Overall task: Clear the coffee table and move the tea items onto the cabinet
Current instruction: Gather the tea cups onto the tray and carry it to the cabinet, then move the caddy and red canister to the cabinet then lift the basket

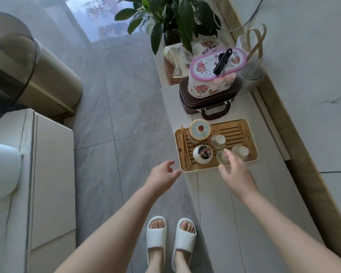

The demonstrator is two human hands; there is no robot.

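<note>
Head view shows me both hands loose-fingered, gripping nothing: left hand (162, 174) just off the tea tray's (252, 138) near corner on the cabinet (224, 203), right hand (236, 170) over its near edge, half hiding a cup (220, 156)

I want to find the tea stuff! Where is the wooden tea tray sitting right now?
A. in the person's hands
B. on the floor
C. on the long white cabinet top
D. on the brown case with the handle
C: the wooden tea tray sits flat on the white cabinet top, in front of the brown case, and neither hand holds it.
</note>
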